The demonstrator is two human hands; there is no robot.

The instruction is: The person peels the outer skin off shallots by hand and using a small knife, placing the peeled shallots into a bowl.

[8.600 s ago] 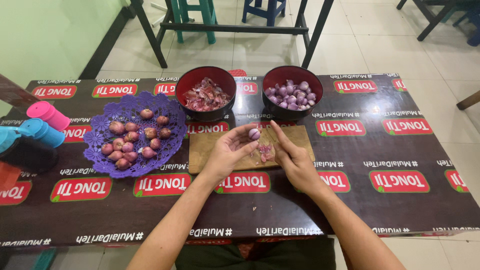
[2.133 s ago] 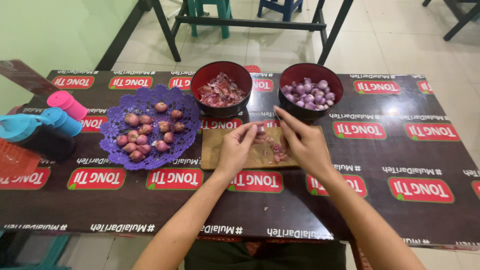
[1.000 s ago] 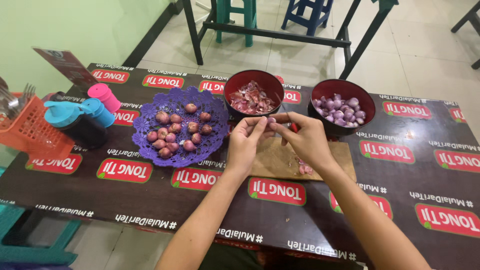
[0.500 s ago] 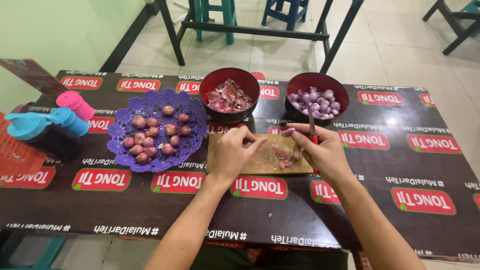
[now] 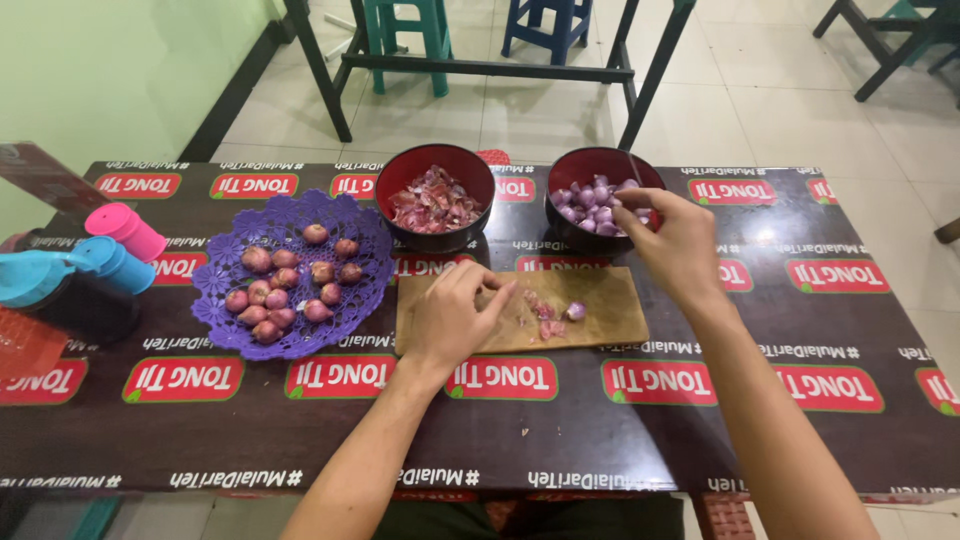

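shallots [image 5: 600, 205], peeled, fill the right bowl [image 5: 560, 215] under the right hand [image 5: 668, 240], whose fingers pinch together over them.
left hand [image 5: 452, 318] rests loosely curled on the board [image 5: 615, 315]; the next move likely means fetching an unpeeled one from the purple tray [image 5: 215, 305].

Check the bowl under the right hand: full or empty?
Partly full. The right bowl holds a low heap of peeled shallots, its inner wall bare above them; the right hand covers part.

Peeled shallots [image 5: 598, 207] in dark bowl [image 5: 562, 225]
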